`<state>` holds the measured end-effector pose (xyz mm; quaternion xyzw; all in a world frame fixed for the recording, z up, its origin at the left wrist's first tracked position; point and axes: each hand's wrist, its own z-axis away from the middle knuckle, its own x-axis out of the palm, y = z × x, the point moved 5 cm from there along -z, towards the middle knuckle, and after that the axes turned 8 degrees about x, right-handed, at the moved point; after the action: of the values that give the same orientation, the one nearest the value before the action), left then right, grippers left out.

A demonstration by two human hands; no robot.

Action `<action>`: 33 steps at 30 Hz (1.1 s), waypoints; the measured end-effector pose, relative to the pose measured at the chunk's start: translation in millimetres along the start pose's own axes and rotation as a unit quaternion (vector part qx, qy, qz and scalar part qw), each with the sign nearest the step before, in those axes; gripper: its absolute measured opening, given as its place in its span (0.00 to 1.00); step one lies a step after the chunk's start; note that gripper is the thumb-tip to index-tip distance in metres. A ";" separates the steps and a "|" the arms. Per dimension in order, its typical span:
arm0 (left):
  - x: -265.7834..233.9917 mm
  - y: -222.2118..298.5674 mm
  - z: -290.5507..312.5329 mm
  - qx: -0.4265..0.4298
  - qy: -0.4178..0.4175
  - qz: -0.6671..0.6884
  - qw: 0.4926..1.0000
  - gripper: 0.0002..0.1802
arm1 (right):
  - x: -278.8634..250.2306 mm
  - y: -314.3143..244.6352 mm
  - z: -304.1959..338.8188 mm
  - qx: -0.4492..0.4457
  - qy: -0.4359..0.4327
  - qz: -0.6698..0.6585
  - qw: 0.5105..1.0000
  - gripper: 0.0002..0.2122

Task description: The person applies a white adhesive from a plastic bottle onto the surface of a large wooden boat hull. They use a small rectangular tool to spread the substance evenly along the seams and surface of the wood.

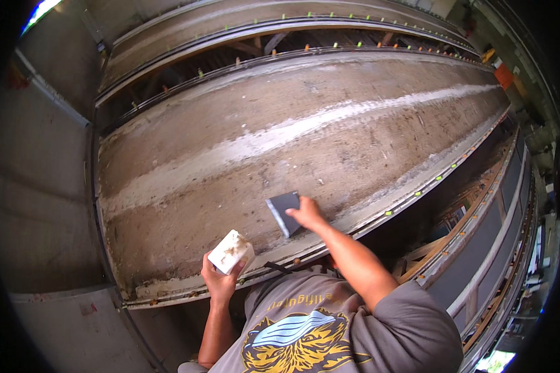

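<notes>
My left hand [219,283] is closed around a white box-shaped block [231,248], held tilted over the near edge of a long brown panel. Its upper face has brownish smears; whether it is solid or a tub I cannot tell. My right hand [308,214] grips a flat, dark grey, square scraper [283,210] by its right side, thumb on top. The scraper's left edge carries pale residue, and it is low over the panel, with contact unclear. The panel [193,217] has a rough, stained surface and a whitish band [280,132] along its length.
Behind a dark gap lies a second long panel [186,40]. Small green and orange pegs [389,213] line the panel edges. On the left stands a grey wall [37,186]. A curved frame with grey panels [473,248] rises at the right, beyond a dark recess.
</notes>
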<state>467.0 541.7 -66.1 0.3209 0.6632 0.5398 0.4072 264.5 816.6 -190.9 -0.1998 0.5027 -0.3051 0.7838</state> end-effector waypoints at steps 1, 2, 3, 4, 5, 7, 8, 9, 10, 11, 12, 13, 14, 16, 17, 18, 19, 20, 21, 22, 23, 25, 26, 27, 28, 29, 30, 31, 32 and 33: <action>8.8 3.8 -1.5 0.005 -0.008 -0.005 1.000 0.33 | -28.9 27.1 -17.0 0.011 0.015 -0.004 1.000 0.23; 19.2 7.3 -3.3 0.009 -0.013 -0.010 1.000 0.34 | -60.4 57.6 -33.9 0.042 0.039 0.009 0.998 0.22; 30.6 9.2 -5.7 0.008 -0.018 -0.010 1.000 0.34 | -93.9 94.4 -50.0 0.073 0.063 0.022 0.995 0.22; 40.5 11.8 -7.2 0.005 -0.023 -0.011 1.000 0.34 | -127.7 139.4 -64.4 0.083 0.107 -0.018 0.991 0.21; 53.4 12.7 -7.8 0.002 -0.028 -0.010 1.000 0.34 | -160.0 191.1 -84.1 0.101 0.147 -0.001 0.984 0.20; 76.2 17.5 -6.0 0.005 -0.022 -0.016 1.000 0.34 | -222.1 230.5 -97.0 0.076 0.152 -0.104 0.980 0.20; 89.4 23.9 -5.2 0.011 -0.019 -0.018 1.000 0.34 | -242.7 227.4 -98.9 0.073 0.174 -0.048 0.981 0.20; 104.4 29.6 -4.4 0.016 -0.014 -0.019 1.000 0.34 | -265.3 216.1 -96.8 0.068 0.196 0.008 0.978 0.20; 118.5 31.9 -4.0 0.011 -0.012 -0.028 0.999 0.34 | -282.7 207.6 -95.7 0.066 0.217 0.065 0.972 0.20; 137.0 41.2 -7.1 0.005 -0.003 -0.015 1.000 0.34 | -290.7 203.1 -101.0 0.093 0.217 0.055 0.970 0.20; 155.0 47.5 -8.1 0.001 0.003 0.000 1.000 0.34 | -284.6 205.4 -109.1 0.054 0.196 -0.008 0.979 0.20; 167.7 52.7 -7.7 -0.002 0.013 0.008 1.000 0.34 | -272.0 177.0 -104.2 0.071 0.148 0.006 0.986 0.20; 181.6 55.0 -8.9 0.000 0.009 -0.009 1.000 0.33 | -242.9 176.6 -110.5 0.037 0.093 -0.059 0.993 0.21; 210.8 65.2 -12.1 0.005 0.007 -0.019 1.000 0.33 | -193.6 136.9 -93.8 0.000 0.022 -0.022 1.000 0.23; 224.1 69.2 -11.4 0.005 0.008 -0.023 1.000 0.33 | -171.2 123.1 -82.9 -0.011 -0.046 -0.047 0.998 0.25; 237.8 73.0 -14.5 0.009 -0.007 -0.029 1.000 0.34 | -150.0 120.0 -80.2 -0.034 -0.072 -0.029 0.996 0.26; 251.1 77.8 -14.3 0.005 -0.019 -0.039 0.999 0.34 | -147.4 109.6 -72.6 -0.054 -0.069 0.011 0.996 0.26; 262.2 84.2 -12.4 -0.002 -0.030 -0.047 0.998 0.34 | -152.9 118.2 -78.9 -0.039 -0.065 0.004 0.997 0.25; 269.5 88.6 -10.4 -0.010 -0.042 -0.058 0.997 0.35 | -156.0 124.3 -85.8 -0.025 -0.061 -0.004 0.998 0.25; 276.3 89.0 -8.2 -0.008 -0.047 -0.065 0.997 0.35 | -174.3 143.2 -99.0 0.014 -0.045 0.008 0.999 0.24; 279.2 89.9 -3.9 -0.010 -0.040 -0.064 0.997 0.35 | -201.2 168.1 -116.4 0.048 -0.030 0.019 0.998 0.22; 284.1 90.3 1.2 -0.011 -0.032 -0.061 0.998 0.35 | -254.2 228.4 -147.5 0.093 0.023 -0.041 0.995 0.19; 284.0 84.7 4.5 -0.011 -0.028 -0.061 0.998 0.35 | -277.8 257.4 -157.9 0.073 0.059 -0.034 0.995 0.23; 286.0 83.1 6.8 -0.019 -0.027 -0.047 0.998 0.34 | -297.4 274.9 -159.1 0.063 0.098 -0.042 0.992 0.23; 289.9 83.7 7.5 -0.018 -0.032 -0.053 0.998 0.34 | -310.7 292.7 -162.4 0.047 0.122 -0.059 0.990 0.22; 288.4 83.4 10.0 -0.015 -0.030 -0.061 0.998 0.33 | -336.6 274.0 -147.0 0.051 0.143 -0.061 0.987 0.20; 288.2 82.9 8.5 -0.014 -0.047 -0.076 0.996 0.33 | -352.5 277.3 -134.8 0.079 0.155 -0.145 0.974 0.19; 291.3 81.2 7.4 -0.012 -0.063 -0.085 0.994 0.32 | -370.1 282.6 -126.9 0.103 0.171 -0.225 0.954 0.17; 300.0 78.0 4.1 -0.006 -0.076 -0.089 0.993 0.31 | -387.1 285.2 -119.4 0.121 0.209 -0.277 0.930 0.17; 307.4 76.0 0.9 0.001 -0.082 -0.072 0.994 0.31 | -396.0 292.6 -105.6 0.141 0.241 -0.327 0.903 0.16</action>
<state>324.6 824.2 -51.5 0.3161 0.6494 0.4799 0.4981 127.4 1299.6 -152.3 -0.1605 0.5342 -0.6513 0.5145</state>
